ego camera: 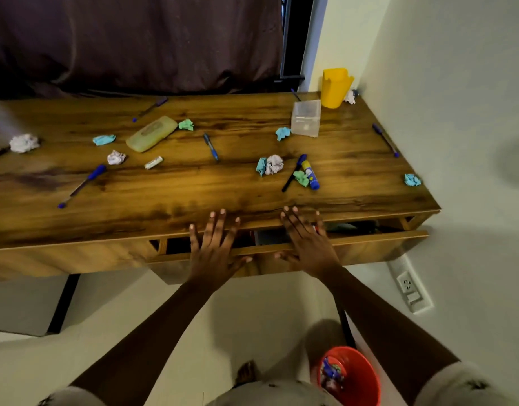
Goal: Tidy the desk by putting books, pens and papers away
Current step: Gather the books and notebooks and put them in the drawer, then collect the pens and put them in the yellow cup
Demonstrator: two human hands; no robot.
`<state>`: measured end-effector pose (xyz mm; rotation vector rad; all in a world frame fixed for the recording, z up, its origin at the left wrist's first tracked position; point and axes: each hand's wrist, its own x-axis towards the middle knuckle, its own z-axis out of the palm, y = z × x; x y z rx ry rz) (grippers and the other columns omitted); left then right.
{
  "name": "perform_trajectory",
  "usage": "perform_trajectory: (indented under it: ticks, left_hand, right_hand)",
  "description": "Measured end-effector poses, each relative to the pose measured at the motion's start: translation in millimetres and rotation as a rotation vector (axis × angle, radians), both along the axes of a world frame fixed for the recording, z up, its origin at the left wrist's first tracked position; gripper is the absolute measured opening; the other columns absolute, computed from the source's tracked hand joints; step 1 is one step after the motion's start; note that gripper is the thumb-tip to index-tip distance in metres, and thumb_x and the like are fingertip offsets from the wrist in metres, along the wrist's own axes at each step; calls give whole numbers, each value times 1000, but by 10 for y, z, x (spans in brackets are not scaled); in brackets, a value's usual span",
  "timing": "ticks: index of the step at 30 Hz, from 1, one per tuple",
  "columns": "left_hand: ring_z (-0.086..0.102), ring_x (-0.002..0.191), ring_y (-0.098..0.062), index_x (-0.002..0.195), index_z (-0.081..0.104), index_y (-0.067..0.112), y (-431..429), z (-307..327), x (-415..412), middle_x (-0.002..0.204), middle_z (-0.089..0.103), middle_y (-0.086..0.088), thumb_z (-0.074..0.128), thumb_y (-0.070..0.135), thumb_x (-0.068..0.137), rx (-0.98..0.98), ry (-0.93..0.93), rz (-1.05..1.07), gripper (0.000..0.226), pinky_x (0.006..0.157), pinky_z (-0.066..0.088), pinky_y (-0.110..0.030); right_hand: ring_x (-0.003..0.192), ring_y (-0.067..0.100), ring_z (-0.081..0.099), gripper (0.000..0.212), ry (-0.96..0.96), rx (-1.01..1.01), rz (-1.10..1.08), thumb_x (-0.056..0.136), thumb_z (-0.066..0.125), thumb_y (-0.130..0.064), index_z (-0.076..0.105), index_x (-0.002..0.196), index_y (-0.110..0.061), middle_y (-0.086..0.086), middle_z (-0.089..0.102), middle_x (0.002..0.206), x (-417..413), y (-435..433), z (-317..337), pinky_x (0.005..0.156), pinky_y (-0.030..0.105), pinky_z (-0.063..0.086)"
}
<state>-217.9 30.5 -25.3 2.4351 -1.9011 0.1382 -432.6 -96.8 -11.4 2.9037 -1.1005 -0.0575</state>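
My left hand [214, 247] and my right hand [308, 244] lie flat, fingers spread, on the front panel of a partly open drawer [369, 243] under the wooden desk [179, 189]. Neither hand holds anything. Dark items show inside the drawer gap. Several blue pens lie on the desk, one at the left [82, 184], one in the middle [211, 147], one at the right edge [385, 139]. Crumpled paper balls are scattered about, white [24, 143] and teal [104, 139]. A glue stick [310, 174] lies beside a black-bodied pen [294, 172].
A yellow cup [336, 87] stands at the back right corner, a clear plastic box [306, 118] in front of it. A pale green case [151, 133] lies mid-left. A red bin [352, 376] holding scraps stands on the floor by my legs. The wall and a socket [407, 284] are close on the right.
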Motion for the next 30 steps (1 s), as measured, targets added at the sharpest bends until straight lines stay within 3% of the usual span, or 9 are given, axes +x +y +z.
perform_trajectory:
  ticks: [2,4,6,9,15,23,26,28,30]
  left_hand:
    - [24,143,-31,150,21,26,-171,49,138,156,25,-11,26,78,81,51,-19,-39,87,111,13,-63]
    - [16,145,-29,151,11,27,-362,150,258,158,17,-9,26,79,80,102,-45,-88,89,114,9,-60]
    - [4,147,-27,151,-1,28,-520,231,352,160,4,-6,30,79,79,153,-42,-129,93,115,2,-54]
    - [3,147,-28,150,-6,29,-620,245,447,160,1,-5,28,80,78,184,-43,-180,95,116,4,-52]
    - [40,134,-36,147,30,18,-630,148,465,148,38,-16,21,74,81,125,-96,-232,87,104,32,-59]
    - [43,131,-36,145,34,18,-604,209,439,146,42,-15,22,70,82,202,-61,-204,82,103,34,-58]
    - [28,141,-31,150,21,24,-614,241,414,154,28,-10,22,74,80,195,13,-179,85,111,23,-55]
    - [7,147,-25,151,6,30,-639,256,417,160,9,-3,35,75,80,195,92,-162,89,116,8,-51]
    - [0,147,-22,151,5,32,-686,395,395,160,2,0,45,76,76,260,197,-122,95,119,5,-47]
  right_hand:
    - [142,20,26,86,35,2,9,87,8,-72,24,147,-13,5,29,153,61,-152,69,111,58,12]
    - [137,22,37,80,57,8,45,89,13,-69,32,144,-15,5,38,149,111,-316,110,109,59,26]
    - [140,22,31,76,73,29,118,88,23,-65,24,147,-18,4,30,153,148,-479,118,111,55,27]
    - [142,20,25,75,83,-6,200,88,29,-64,16,149,-21,3,23,156,190,-649,103,112,47,18]
    - [136,20,38,69,38,-100,218,89,32,-60,26,145,-20,4,35,150,172,-666,-19,108,46,34]
    - [134,21,41,63,39,-116,201,90,31,-56,30,144,-22,3,39,148,178,-623,-10,106,47,38]
    - [134,20,41,64,-3,-59,141,88,30,-56,29,144,-24,1,39,148,191,-544,36,105,49,38]
    - [135,19,40,64,-51,-41,95,87,30,-57,29,143,-26,-1,40,148,208,-472,43,106,50,35]
    - [138,16,33,67,-124,49,77,86,29,-61,32,143,-28,-4,36,150,212,-457,71,112,48,25]
